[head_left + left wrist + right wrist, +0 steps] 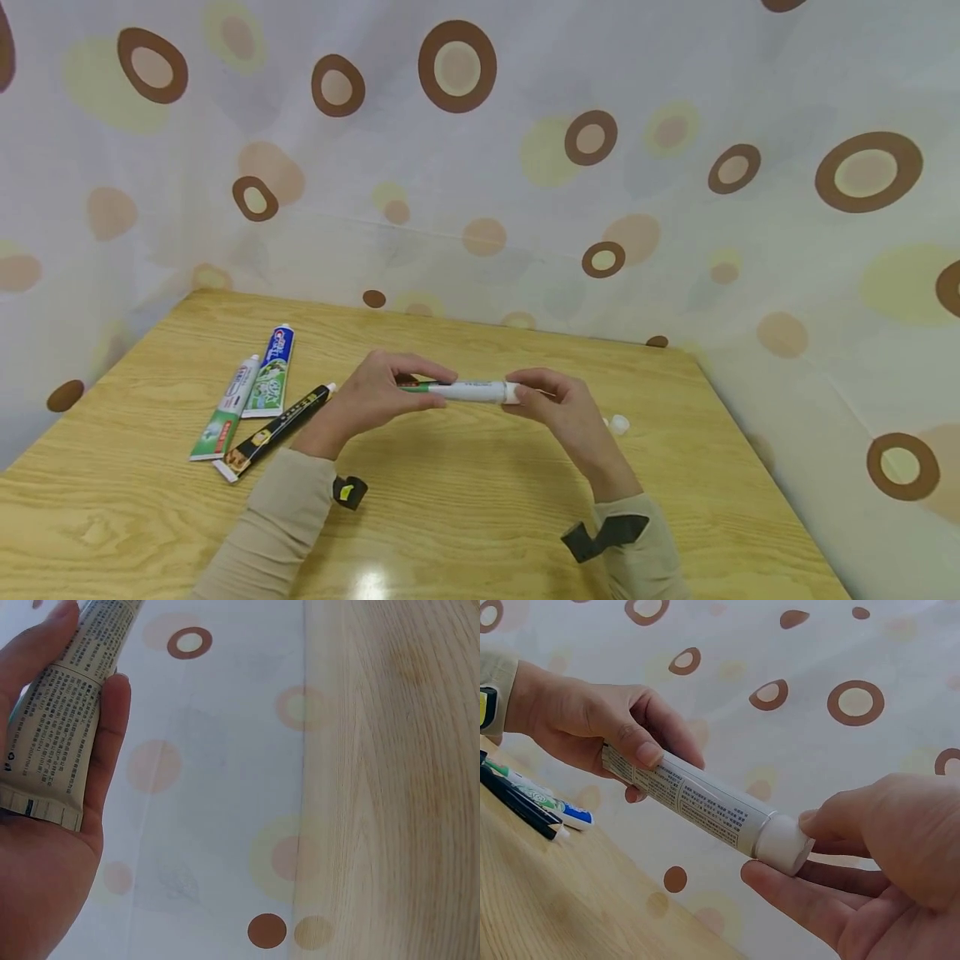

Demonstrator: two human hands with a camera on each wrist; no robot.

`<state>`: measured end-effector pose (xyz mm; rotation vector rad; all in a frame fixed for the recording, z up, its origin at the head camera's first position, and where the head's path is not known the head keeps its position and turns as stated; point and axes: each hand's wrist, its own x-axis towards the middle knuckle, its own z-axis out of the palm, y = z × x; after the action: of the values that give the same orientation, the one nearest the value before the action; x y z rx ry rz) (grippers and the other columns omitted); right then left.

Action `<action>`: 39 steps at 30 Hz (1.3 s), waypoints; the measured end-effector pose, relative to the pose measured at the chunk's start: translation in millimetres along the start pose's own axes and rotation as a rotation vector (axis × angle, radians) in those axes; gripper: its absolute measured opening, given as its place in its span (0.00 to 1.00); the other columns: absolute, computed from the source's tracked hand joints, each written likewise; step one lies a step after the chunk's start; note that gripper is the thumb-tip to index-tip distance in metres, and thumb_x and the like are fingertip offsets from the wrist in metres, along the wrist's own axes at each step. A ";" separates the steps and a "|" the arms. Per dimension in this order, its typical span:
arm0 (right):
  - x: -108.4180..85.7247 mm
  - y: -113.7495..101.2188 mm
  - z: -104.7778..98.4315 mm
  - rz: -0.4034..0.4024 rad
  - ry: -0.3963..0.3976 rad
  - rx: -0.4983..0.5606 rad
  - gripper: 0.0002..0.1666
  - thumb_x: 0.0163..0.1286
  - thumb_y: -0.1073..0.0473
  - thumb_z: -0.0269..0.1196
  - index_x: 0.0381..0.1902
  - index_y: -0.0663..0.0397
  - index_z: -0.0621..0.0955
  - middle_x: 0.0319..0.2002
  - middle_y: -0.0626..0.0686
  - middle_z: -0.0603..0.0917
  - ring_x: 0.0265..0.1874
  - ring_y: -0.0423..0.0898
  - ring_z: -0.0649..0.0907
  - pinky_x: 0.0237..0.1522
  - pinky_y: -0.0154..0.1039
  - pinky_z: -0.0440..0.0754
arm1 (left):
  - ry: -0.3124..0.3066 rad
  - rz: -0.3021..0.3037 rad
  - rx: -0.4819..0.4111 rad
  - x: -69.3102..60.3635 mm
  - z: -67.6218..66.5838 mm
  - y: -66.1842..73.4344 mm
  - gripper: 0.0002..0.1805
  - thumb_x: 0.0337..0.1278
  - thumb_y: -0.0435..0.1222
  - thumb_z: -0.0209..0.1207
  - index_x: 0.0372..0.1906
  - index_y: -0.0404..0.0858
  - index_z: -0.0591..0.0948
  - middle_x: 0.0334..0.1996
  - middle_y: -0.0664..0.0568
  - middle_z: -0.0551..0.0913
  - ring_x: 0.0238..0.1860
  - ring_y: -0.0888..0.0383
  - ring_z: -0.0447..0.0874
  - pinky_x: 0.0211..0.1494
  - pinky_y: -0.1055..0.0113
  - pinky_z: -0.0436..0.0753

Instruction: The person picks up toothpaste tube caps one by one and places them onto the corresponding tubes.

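Four tubes [468, 392] show; two hands [371, 396]; at least one loose cap [619, 424]

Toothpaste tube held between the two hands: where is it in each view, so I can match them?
Head: toothpaste tube below centre, between left hand and right hand.
Left wrist: toothpaste tube at upper left, running off the top edge.
Right wrist: toothpaste tube near the middle, slanting down rightward to its white cap.
Shared landmark: the left hand.
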<state>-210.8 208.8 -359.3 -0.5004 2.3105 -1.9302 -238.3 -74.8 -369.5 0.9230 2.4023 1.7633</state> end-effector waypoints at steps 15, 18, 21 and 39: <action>-1.5 -2.0 -0.3 -0.049 -0.013 -0.087 0.21 0.71 0.60 0.63 0.60 0.60 0.79 0.61 0.59 0.79 0.56 0.48 0.83 0.55 0.36 0.81 | 0.026 0.024 0.034 2.5 1.3 -2.1 0.12 0.54 0.42 0.71 0.45 0.52 0.90 0.44 0.56 0.89 0.38 0.57 0.85 0.37 0.66 0.84; -2.1 -1.4 -0.9 -0.056 -0.028 -0.047 0.19 0.71 0.62 0.62 0.59 0.62 0.78 0.60 0.63 0.78 0.53 0.48 0.85 0.55 0.38 0.82 | 0.030 0.029 0.032 2.5 1.6 -2.6 0.11 0.54 0.41 0.71 0.45 0.52 0.90 0.44 0.56 0.89 0.39 0.57 0.86 0.38 0.66 0.85; -1.8 0.4 -0.8 -0.035 -0.023 -0.011 0.19 0.73 0.61 0.61 0.58 0.64 0.78 0.57 0.64 0.79 0.48 0.46 0.86 0.54 0.41 0.83 | 0.033 0.024 0.029 1.8 2.0 -2.2 0.12 0.54 0.41 0.71 0.45 0.51 0.90 0.44 0.56 0.89 0.38 0.57 0.86 0.37 0.67 0.84; -1.8 0.8 -0.9 -0.033 -0.006 -0.056 0.17 0.73 0.59 0.61 0.56 0.61 0.80 0.54 0.61 0.82 0.48 0.46 0.85 0.53 0.39 0.83 | 0.019 -0.002 0.005 1.3 3.3 -0.5 0.11 0.54 0.41 0.71 0.45 0.53 0.90 0.45 0.56 0.89 0.37 0.56 0.86 0.36 0.66 0.84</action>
<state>-209.5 210.4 -360.1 -0.5523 2.3728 -1.8796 -238.5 -71.4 -370.7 0.9086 2.4187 1.7744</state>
